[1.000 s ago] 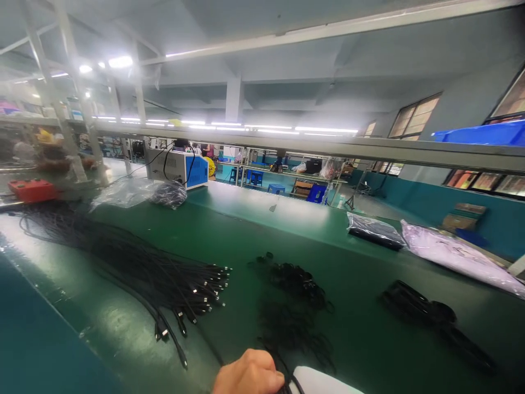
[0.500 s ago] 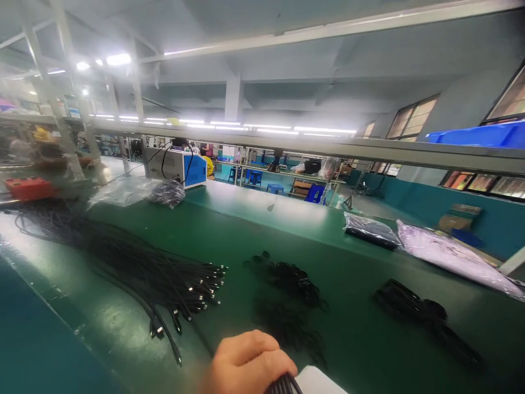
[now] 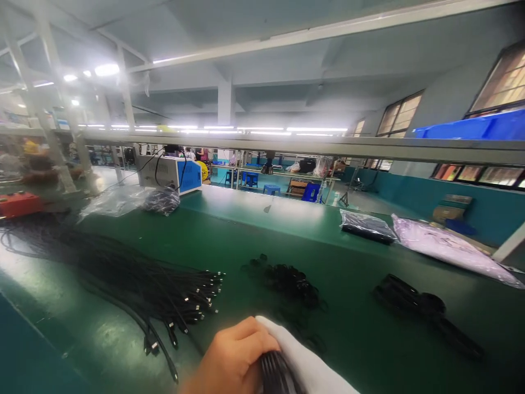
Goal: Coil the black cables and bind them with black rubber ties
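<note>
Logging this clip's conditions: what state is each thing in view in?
left hand: fingers closed round the bundle.
bundle: gripped, against a white cloth.
loose cables: spread flat, plugs fanned out.
coils: heaped on the table.
bagged cables: lying flat in plastic.
machine: leads attached; power cannot tell.

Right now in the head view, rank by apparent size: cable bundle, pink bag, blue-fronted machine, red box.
1. cable bundle
2. pink bag
3. blue-fronted machine
4. red box, unsure: frame cuts it off
</note>
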A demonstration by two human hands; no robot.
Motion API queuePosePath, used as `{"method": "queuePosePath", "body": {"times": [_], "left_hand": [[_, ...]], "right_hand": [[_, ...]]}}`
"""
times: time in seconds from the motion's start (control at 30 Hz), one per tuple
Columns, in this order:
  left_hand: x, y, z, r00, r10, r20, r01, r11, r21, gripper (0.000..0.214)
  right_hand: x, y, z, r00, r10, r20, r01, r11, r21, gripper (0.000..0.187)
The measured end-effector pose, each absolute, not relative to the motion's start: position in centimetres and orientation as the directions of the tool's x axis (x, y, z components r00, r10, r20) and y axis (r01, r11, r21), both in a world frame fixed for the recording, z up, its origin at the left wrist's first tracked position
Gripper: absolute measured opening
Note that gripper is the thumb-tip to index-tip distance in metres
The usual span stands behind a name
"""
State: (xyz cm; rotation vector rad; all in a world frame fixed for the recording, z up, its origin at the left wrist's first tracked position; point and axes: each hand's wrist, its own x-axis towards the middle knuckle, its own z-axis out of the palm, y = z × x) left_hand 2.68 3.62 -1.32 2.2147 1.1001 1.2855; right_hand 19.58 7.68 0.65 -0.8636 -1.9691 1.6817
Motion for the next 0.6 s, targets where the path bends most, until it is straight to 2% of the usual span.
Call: {"method": "queuePosePath", "body": {"times": [0.23, 0.33, 0.43, 0.5, 0.6], "left_hand": [[2.4, 3.6, -1.2, 0.222, 0.865, 0.451, 0.465, -0.500, 0.730, 0.027], [2.5, 3.8, -1.1, 0.161, 0.917, 0.366, 0.449, -0.398, 0.800, 0.033], [2.5, 4.1, -0.9, 0.089, 0.972, 0.217, 0.371, -0.234, 0.899, 0.036], [2.4, 4.5, -0.9, 0.070, 0.989, 0.133, 0.289, -0.148, 0.946, 0.035], [2.2, 5.3, -1.3, 0.037, 0.997, 0.068, 0.241, -0.075, 0.968, 0.023]], "right_hand": [[18.0, 7.6, 2.1, -0.755, 0.653, -0.058, 0.110, 0.039, -0.993, 0.039], [18.0, 7.2, 1.4, -0.772, 0.629, -0.094, -0.019, -0.169, -0.985, 0.047], [18.2, 7.3, -0.2, -0.815, 0.565, -0.125, -0.167, -0.436, -0.884, 0.051], [18.2, 7.7, -1.3, -0.824, 0.555, -0.115, -0.204, -0.479, -0.854, 0.048], [18.1, 8.3, -2.3, -0.812, 0.567, -0.136, -0.171, -0.454, -0.874, 0.045]]}}
